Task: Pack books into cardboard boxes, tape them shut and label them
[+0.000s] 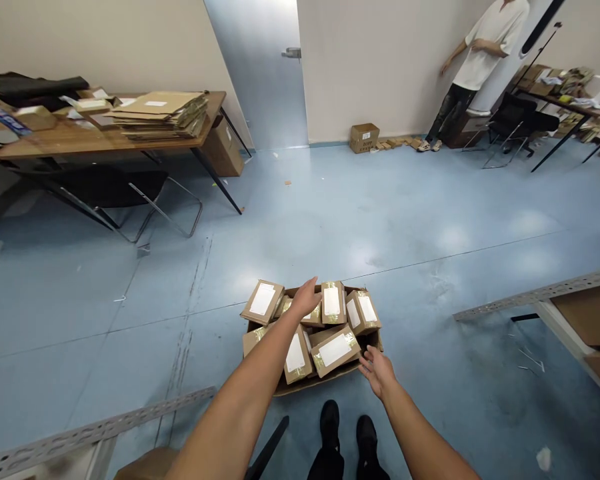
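Note:
In front of my feet stands an open cardboard carton (pixel 325 381), filled with several small brown boxes that carry white labels and shiny tape. My left hand (pixel 306 297) reaches across the carton to its far side, over the boxes, with fingers stretched out and no box in its grasp. Beside it is an upright labelled box (pixel 333 303). At the carton's near right corner is my right hand (pixel 377 371), fingers spread; whether it touches the cardboard I cannot tell. A tilted box (pixel 335 350) lies nearest to it.
Metal shelf frames stand at lower left (pixel 160 415) and right (pixel 540 293). A wooden table (pixel 175 141) with flattened cardboard and a black chair (pixel 115 187) are at left. A person (pixel 485 60) stands by the far wall, near a closed carton (pixel 365 138).

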Action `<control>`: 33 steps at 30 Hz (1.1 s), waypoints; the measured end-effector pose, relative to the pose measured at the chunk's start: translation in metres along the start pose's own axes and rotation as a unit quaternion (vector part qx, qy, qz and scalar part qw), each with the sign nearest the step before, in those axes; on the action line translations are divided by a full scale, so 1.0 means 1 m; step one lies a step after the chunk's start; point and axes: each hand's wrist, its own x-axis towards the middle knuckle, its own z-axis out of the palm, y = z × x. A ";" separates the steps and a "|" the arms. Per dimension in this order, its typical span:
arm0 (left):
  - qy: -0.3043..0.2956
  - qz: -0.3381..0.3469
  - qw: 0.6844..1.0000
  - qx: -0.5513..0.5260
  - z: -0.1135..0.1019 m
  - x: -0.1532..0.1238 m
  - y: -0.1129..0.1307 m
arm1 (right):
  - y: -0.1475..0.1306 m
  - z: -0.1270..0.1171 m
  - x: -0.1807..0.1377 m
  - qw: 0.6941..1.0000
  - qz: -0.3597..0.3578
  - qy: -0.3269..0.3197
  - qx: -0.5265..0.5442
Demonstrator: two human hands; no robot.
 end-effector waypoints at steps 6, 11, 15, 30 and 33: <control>0.013 -0.056 0.998 -0.022 0.019 -0.063 -0.024 | 0.002 -0.017 -0.029 0.996 0.074 -0.003 0.056; 0.029 -0.019 0.998 -0.050 0.052 -0.133 0.002 | -0.010 -0.003 -0.056 0.988 0.069 -0.065 0.119; 0.051 0.030 0.996 -0.063 0.071 -0.183 0.034 | -0.020 -0.007 -0.075 0.986 0.025 -0.108 0.125; 0.474 -0.215 0.780 -0.348 0.052 -0.511 -0.019 | 0.042 0.008 -0.209 0.885 0.027 -0.447 -0.130; 0.533 -0.314 0.683 -0.387 0.112 -0.616 -0.027 | 0.090 0.006 -0.256 0.841 0.078 -0.478 -0.240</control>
